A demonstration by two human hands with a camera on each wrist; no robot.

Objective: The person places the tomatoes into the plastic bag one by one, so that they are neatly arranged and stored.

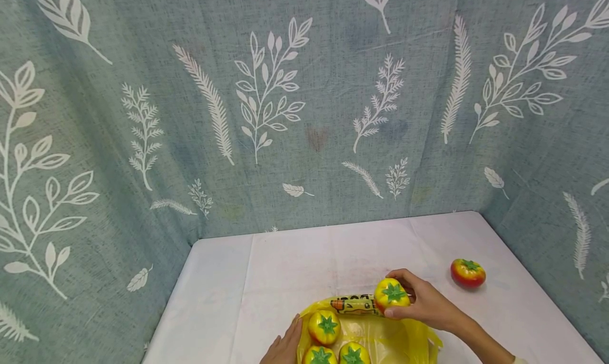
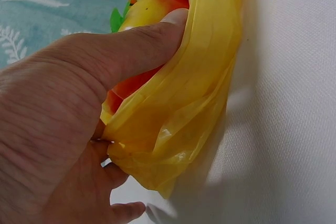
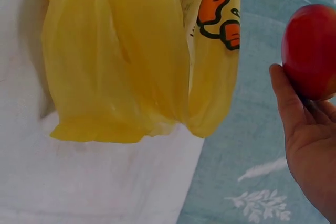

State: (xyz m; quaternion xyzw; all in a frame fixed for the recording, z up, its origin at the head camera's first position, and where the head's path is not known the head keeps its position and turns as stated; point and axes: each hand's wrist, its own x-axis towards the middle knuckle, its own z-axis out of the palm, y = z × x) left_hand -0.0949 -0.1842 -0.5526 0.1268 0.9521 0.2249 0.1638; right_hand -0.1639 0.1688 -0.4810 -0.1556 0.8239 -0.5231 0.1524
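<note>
My right hand (image 1: pixel 425 303) grips a yellow-and-red toy tomato (image 1: pixel 392 294) with a green star-shaped top, above the far right rim of a yellow plastic bag (image 1: pixel 380 335). The right wrist view shows the red underside of that held tomato (image 3: pixel 312 51), with fingers around it. Against the bag's left side is my left hand (image 1: pixel 284 345). In the left wrist view its thumb lies inside the rim, over a tomato, and its fingers are outside, pinching the plastic (image 2: pixel 199 93). Three tomatoes show in the bag, one of them (image 1: pixel 324 326) at its far left.
Another toy tomato (image 1: pixel 468 273) sits toward the right edge of the white-covered table (image 1: pixel 285 269). Green-grey curtains (image 1: pixel 323 115) with white leaf prints stand behind and at both sides. The bag's rolled-over rim carries a printed cartoon pattern (image 1: pixel 354 304).
</note>
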